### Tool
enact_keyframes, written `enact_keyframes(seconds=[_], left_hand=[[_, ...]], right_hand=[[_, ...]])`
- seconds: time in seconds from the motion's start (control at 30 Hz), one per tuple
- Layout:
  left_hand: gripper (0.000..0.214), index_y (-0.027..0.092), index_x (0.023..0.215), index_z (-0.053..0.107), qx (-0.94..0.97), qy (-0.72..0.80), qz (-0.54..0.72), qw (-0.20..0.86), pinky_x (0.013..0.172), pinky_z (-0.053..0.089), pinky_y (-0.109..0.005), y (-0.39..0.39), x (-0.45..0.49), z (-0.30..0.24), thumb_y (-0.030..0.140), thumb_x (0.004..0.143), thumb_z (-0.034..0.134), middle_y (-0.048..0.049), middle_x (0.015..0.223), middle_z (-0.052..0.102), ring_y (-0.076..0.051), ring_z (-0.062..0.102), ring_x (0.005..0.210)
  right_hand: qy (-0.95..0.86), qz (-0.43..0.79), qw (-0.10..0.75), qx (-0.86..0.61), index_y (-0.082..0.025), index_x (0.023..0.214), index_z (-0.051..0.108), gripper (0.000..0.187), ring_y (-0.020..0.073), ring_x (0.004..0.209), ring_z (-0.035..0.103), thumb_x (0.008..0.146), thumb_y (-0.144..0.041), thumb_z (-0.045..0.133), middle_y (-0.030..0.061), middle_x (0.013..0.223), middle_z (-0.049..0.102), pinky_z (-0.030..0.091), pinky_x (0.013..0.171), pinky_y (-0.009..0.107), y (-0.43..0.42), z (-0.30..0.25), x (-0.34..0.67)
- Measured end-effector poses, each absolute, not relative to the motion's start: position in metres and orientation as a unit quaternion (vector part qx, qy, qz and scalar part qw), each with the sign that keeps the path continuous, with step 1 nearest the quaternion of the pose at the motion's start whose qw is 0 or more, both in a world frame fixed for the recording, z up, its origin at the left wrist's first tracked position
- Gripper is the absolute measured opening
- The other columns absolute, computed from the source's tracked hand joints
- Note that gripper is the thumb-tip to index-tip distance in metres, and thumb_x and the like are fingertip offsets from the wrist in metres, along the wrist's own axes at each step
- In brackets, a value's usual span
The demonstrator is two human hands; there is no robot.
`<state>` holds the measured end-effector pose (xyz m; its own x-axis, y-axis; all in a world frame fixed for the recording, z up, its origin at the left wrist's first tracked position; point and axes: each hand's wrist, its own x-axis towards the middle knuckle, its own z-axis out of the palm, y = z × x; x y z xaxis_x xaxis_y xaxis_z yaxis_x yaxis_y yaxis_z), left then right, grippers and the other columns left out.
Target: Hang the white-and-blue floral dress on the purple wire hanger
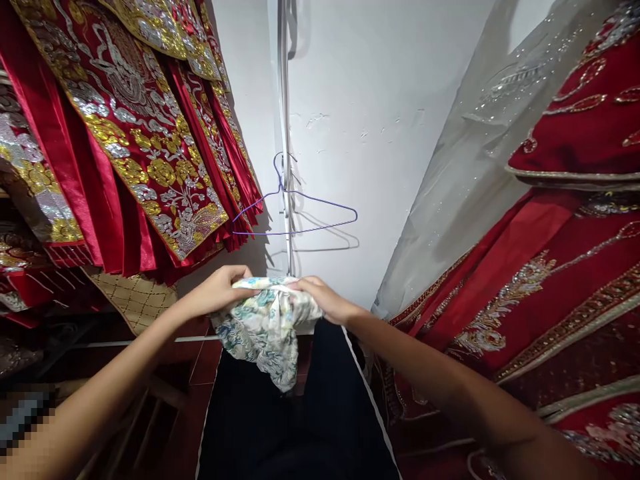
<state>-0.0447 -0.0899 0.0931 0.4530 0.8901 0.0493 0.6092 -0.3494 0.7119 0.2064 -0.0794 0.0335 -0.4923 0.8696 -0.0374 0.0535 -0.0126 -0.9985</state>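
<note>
A crumpled white cloth garment with a green, blue and yellow print hangs between my two hands, above my dark trousers. My left hand grips its upper left edge, thumb pressed on top. At the upper right edge, my right hand pinches the fabric with thumb and fingers. The lower part droops in loose folds; its kind of garment cannot be made out. Beyond the hands, a purple wire hanger hangs by its hook on a thin metal stand pole.
Red costumes with gold and silver embroidery hang at the left. On the right are a sheer white sparkly dress and red beaded garments. A white wall stands behind the pole. Dark red floor tiles show below.
</note>
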Motion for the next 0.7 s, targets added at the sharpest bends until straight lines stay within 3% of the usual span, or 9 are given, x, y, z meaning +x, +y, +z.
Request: enact_keyframes(seconds=[0.1,0.17,0.23,0.37,0.53,0.63,0.7], left_hand=[[0.034,0.018,0.091,0.064,0.813,0.441,0.052,0.378,0.067,0.044,-0.025,-0.088,-0.075,0.081,0.045,0.072,0.068,-0.0033,0.089,0.067,-0.020,0.059,0.081],[0.032,0.019,0.092,0.068,0.816,0.453,-0.068,0.354,0.069,0.044,-0.027,-0.086,-0.088,0.068,0.039,0.067,0.070,-0.0051,0.095,0.070,-0.023,0.061,0.085],[0.027,0.019,0.087,0.069,0.806,0.495,-0.147,0.288,0.065,0.042,-0.029,-0.083,-0.095,0.056,0.035,0.065,0.069,-0.0072,0.092,0.071,-0.025,0.062,0.080],[0.023,0.018,0.076,0.066,0.825,0.503,-0.093,0.239,0.063,0.040,-0.029,-0.075,-0.097,0.051,0.039,0.076,0.059,-0.0065,0.083,0.070,-0.022,0.059,0.072],[0.047,0.016,0.073,0.061,0.813,0.469,0.060,0.341,0.055,0.035,-0.026,-0.078,-0.085,0.076,0.059,0.085,0.050,-0.0011,0.064,0.057,-0.015,0.048,0.058],[0.036,0.017,0.081,0.066,0.836,0.436,0.043,0.331,0.059,0.039,-0.025,-0.084,-0.076,0.076,0.053,0.081,0.058,-0.0013,0.074,0.064,-0.016,0.055,0.066],[0.023,0.020,0.082,0.069,0.855,0.437,-0.022,0.280,0.061,0.041,-0.024,-0.083,-0.076,0.067,0.039,0.070,0.070,-0.0007,0.077,0.069,-0.018,0.059,0.069]], right_hand=[[-0.654,0.650,0.203,-0.330,-0.012,0.091,0.068,0.039,0.0155,0.070,0.061,0.070,-0.044,0.076,0.0047,0.081,0.068,0.047,0.062,0.024,-0.068,0.059,0.232],[-0.728,0.619,0.032,-0.293,-0.013,0.098,0.069,0.043,0.0174,0.075,0.062,0.062,-0.033,0.083,0.0045,0.086,0.070,0.048,0.065,0.025,-0.066,0.066,0.241],[-0.788,0.531,-0.037,-0.311,-0.018,0.101,0.069,0.043,0.0180,0.075,0.061,0.060,-0.023,0.081,0.0022,0.084,0.070,0.047,0.064,0.025,-0.070,0.063,0.242],[-0.827,0.416,0.077,-0.370,-0.022,0.087,0.070,0.018,0.0191,0.071,0.059,0.069,-0.020,0.069,0.0018,0.075,0.068,0.045,0.063,0.026,-0.083,0.042,0.237],[-0.740,0.534,0.203,-0.353,-0.018,0.072,0.065,0.010,0.0202,0.073,0.060,0.066,-0.025,0.061,0.0030,0.071,0.065,0.048,0.068,0.029,-0.079,0.043,0.242],[-0.660,0.604,0.279,-0.349,-0.017,0.066,0.060,0.011,0.0189,0.066,0.058,0.058,-0.025,0.057,0.0043,0.066,0.062,0.047,0.061,0.029,-0.066,0.064,0.248],[-0.658,0.614,0.280,-0.334,-0.016,0.070,0.061,0.016,0.0187,0.067,0.058,0.057,-0.024,0.058,0.0047,0.069,0.063,0.046,0.060,0.028,-0.053,0.082,0.254]])
